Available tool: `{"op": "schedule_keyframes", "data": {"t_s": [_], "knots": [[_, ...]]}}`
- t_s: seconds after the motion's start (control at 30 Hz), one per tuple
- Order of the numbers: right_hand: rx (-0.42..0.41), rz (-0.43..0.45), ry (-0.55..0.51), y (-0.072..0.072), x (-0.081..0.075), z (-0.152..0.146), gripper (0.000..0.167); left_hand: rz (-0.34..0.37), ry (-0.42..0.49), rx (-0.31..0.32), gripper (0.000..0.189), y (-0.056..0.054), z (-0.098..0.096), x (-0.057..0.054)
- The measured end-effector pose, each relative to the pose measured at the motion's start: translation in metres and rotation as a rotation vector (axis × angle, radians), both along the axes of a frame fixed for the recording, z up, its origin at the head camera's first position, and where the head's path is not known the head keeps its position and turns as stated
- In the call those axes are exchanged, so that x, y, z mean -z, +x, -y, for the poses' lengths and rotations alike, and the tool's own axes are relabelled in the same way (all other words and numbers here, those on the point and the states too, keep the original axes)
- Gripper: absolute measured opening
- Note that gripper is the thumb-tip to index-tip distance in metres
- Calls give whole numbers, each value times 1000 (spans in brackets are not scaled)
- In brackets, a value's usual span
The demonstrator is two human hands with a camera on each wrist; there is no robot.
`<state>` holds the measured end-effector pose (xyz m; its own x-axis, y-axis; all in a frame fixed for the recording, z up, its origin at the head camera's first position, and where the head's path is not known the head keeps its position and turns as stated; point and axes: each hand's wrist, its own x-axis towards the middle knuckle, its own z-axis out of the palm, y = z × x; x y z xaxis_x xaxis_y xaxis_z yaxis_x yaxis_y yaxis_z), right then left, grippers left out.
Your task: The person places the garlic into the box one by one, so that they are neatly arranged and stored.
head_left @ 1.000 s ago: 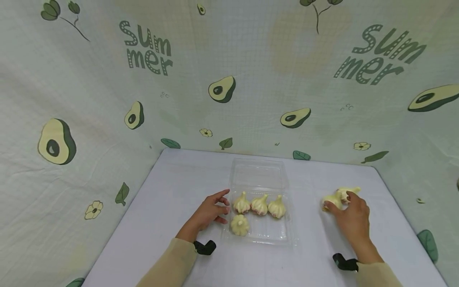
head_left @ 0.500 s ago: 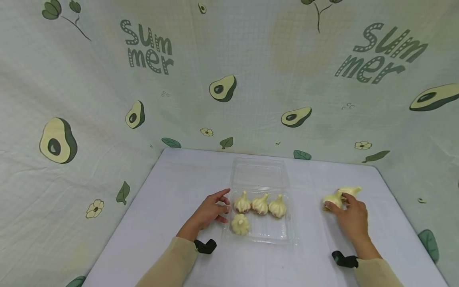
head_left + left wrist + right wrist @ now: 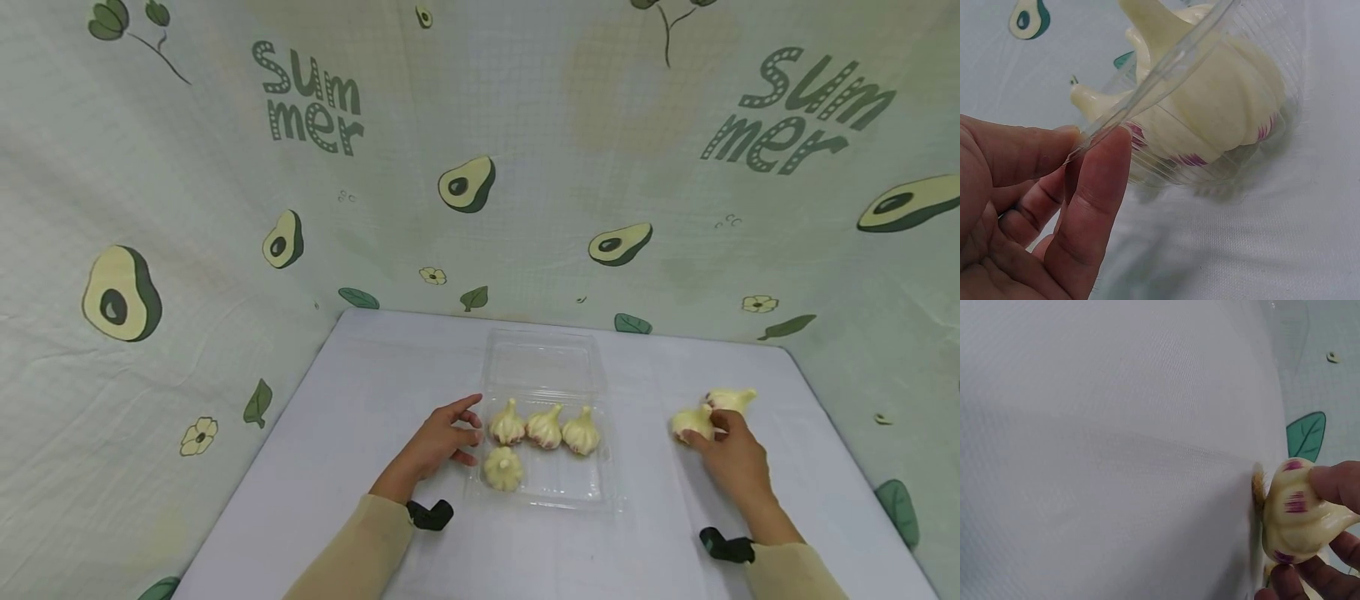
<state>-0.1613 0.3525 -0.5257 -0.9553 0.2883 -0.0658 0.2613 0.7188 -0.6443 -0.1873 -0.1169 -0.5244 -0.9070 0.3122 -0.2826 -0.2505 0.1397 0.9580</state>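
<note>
A clear plastic clamshell box [image 3: 558, 487] lies with its lid folded back in the head view. My left hand [image 3: 438, 437] pinches the box's left rim between thumb and fingers, plain in the left wrist view. Inside stand three garlic bulbs in a row, the left bulb [image 3: 507, 425], the middle one [image 3: 544, 427] and the right one [image 3: 581, 432]; another bulb [image 3: 503, 469] sits in front at the left. To the right, my right hand [image 3: 738, 462] grips a garlic bulb [image 3: 1297, 515] between thumb and fingers, its root end by the tabletop.
Just behind the held bulb lies another garlic bulb [image 3: 731, 398] on its side. The lid [image 3: 542, 362] lies flat behind the box. White cloth covers the table [image 3: 390, 358], and a printed curtain [image 3: 540, 125] hangs round its back and sides.
My right fingers have drawn in from the rear bulb to close round the nearer one, which has barely shifted. The left hand and the box stay as they were.
</note>
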Motion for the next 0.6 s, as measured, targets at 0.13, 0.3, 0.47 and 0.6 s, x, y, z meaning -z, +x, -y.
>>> {"op": "schedule_keyframes", "data": {"t_s": [0.13,0.3,0.47,0.6], "knots": [[-56,-35,42,0,4,-1,83,1,0,-1,73,0,0,-1],[-80,-83,66,2,7,0,80,1,1,-2,73,1,-1,-2],[-80,-37,26,4,1,5,87,-1,25,7,73,1,0,-3],[-86,-31,-2,5,-5,12,89,-8,35,16,72,1,1,-3]]}}
